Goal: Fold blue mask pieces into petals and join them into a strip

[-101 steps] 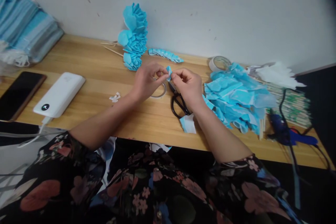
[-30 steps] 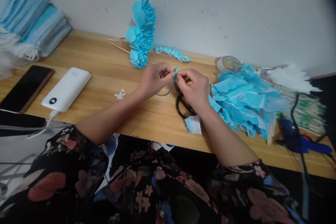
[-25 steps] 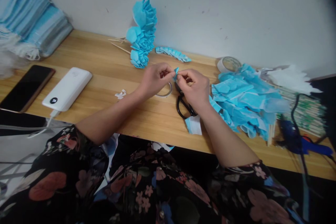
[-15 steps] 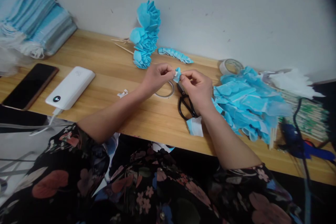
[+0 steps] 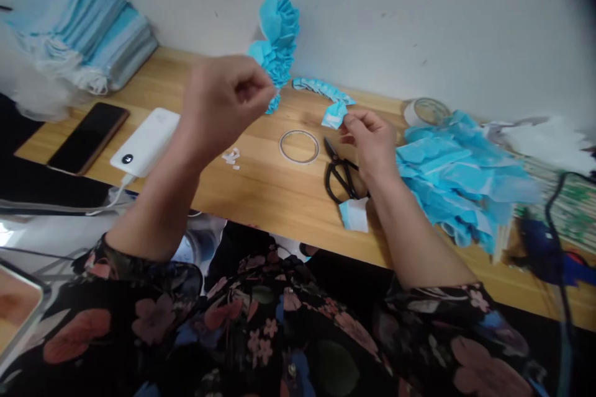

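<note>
Scrap [image 5: 333,116], blue, edge pinched in right grip [image 5: 374,141], juts leftward; left grip [image 5: 221,102] curled, contents unclear.

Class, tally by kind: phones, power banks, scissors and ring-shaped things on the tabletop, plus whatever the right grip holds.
Black rectangular phone: 1
White rounded power bank: 1
Black loop-handled scissors: 1
Thin silvery ring and whitish tape roll: 2
Light-blue folded piece in the right grip: 1
Total: 6

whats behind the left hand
Partly behind the left hand stand blue flowers: the top one shows clearly, those lower down only in part. Bits of wooden table show around the hand too. Anything directly behind it is covered.
</note>
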Available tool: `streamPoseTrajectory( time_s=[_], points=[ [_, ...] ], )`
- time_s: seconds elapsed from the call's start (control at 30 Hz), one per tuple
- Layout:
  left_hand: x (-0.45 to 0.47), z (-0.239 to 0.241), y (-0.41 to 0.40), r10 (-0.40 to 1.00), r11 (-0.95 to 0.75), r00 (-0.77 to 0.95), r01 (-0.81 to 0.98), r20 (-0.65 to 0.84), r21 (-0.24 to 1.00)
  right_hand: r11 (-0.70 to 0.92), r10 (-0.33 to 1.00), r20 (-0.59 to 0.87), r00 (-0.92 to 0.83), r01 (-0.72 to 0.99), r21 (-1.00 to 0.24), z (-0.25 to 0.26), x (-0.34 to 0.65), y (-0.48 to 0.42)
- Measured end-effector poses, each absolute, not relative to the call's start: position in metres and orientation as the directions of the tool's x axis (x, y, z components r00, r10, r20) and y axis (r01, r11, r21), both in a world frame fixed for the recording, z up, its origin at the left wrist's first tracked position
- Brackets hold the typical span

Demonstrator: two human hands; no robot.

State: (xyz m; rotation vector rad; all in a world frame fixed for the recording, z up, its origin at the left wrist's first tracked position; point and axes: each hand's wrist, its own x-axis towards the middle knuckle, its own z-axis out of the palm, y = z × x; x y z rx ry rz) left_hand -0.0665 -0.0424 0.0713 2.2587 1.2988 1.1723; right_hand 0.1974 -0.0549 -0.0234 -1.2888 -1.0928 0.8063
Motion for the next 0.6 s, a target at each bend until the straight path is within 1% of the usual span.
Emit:
streamPoseTrajectory(
  time_s=[0.03,0.1,0.13,0.23,0.37,0.5,0.57,0.6],
  points=[
    [-0.079,0.066,-0.051,0.838,-0.523,0.270,0.644,0.474,0.558,0.154,0.930,0.179,0.321,0.103,-0.983,-0.023,0.197,-0.055],
    [-0.103,0.045,-0.063,0.920,-0.370,0.201,0.731,0.337,0.574,0.173,0.925,0.194,0.327,0.093,-0.981,-0.023,0.197,-0.054],
    [-0.114,0.032,-0.066,0.949,-0.295,0.172,0.773,0.263,0.561,0.179,0.922,0.199,0.332,0.091,-0.980,-0.022,0.197,-0.054],
    [-0.136,-0.003,-0.069,0.983,-0.168,0.103,0.843,0.154,0.510,0.164,0.917,0.177,0.356,0.065,-0.984,-0.016,0.195,-0.055],
    [-0.149,-0.023,-0.067,0.978,-0.202,0.141,0.835,0.157,0.512,0.138,0.907,0.108,0.407,-0.044,-0.989,0.003,0.195,-0.056],
    [-0.151,-0.030,-0.064,0.962,-0.259,0.151,0.772,0.227,0.580,0.141,0.908,0.077,0.413,-0.127,-0.982,0.028,0.206,-0.056],
    [-0.149,-0.030,-0.067,0.951,-0.280,0.127,0.736,0.281,0.616,0.162,0.909,0.087,0.407,-0.153,-0.975,0.040,0.218,-0.062],
    [-0.149,-0.027,-0.071,0.944,-0.289,0.102,0.718,0.314,0.633,0.194,0.906,0.124,0.405,-0.136,-0.972,0.046,0.226,-0.067]
  ],
)
